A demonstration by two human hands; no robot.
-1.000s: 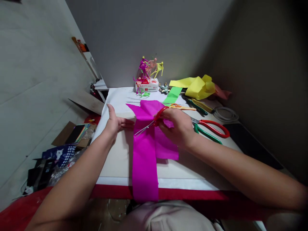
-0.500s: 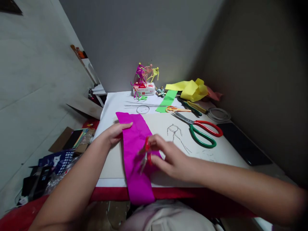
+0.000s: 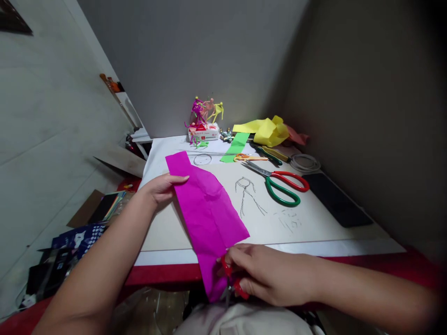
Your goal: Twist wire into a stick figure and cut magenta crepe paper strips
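A long strip of magenta crepe paper (image 3: 206, 209) lies across the white table (image 3: 314, 223) and hangs over its near red edge. My left hand (image 3: 162, 188) rests on the strip's left edge near its far end, fingers stretched flat. My right hand (image 3: 265, 274) is closed on small red-handled scissors (image 3: 232, 281) at the near end of the strip, below the table edge. The blades are mostly hidden by the paper and my fingers.
Large red-and-green scissors (image 3: 282, 184) and a bent wire figure (image 3: 247, 193) lie on the table. Orange scissors (image 3: 249, 158), green paper (image 3: 235, 146), yellow paper (image 3: 265, 130), small paper figures on a box (image 3: 204, 123), a cable coil (image 3: 304, 163) and a dark phone (image 3: 335, 200) sit farther back. Clutter lies on the floor at left.
The folded paper has been spread out flat. My right hand has moved with the red scissors from the middle of the table down to the strip's near end. The left hand stayed on the paper.
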